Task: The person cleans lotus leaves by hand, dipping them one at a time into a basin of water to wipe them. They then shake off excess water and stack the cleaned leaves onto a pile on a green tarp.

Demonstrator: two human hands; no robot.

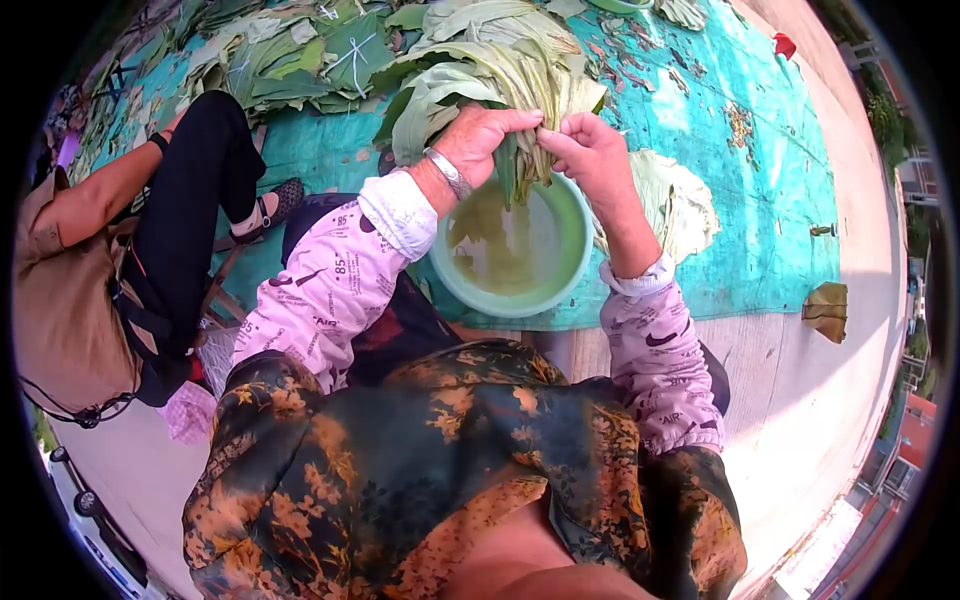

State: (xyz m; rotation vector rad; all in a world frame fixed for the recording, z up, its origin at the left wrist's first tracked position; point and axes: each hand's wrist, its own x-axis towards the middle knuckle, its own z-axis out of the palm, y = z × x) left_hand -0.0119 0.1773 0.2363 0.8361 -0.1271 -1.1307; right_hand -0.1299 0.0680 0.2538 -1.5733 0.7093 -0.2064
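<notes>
A thick bundle of large, pale green leaves (500,50) fans away from me, its stem ends hanging over a pale green plastic basin (440,268). The basin holds some yellowish liquid. My left hand (470,148), with a silver bracelet at the wrist, is closed around the left side of the bundle near the stems, thumb stretched across the top. Its other fingers are partly hidden under the leaves. On the right side, my right hand (597,165) pinches the stem ends, its fingertips close to my left thumb. Whether a thin tie lies between those fingertips I cannot make out.
A turquoise tarp (770,190) covers the ground. Tied leaf bundles (340,60) lie at the back left, and loose pale leaves (680,200) lie right of the basin. A seated person (90,290) is close on my left. One folded brown leaf (826,311) lies at the tarp's edge.
</notes>
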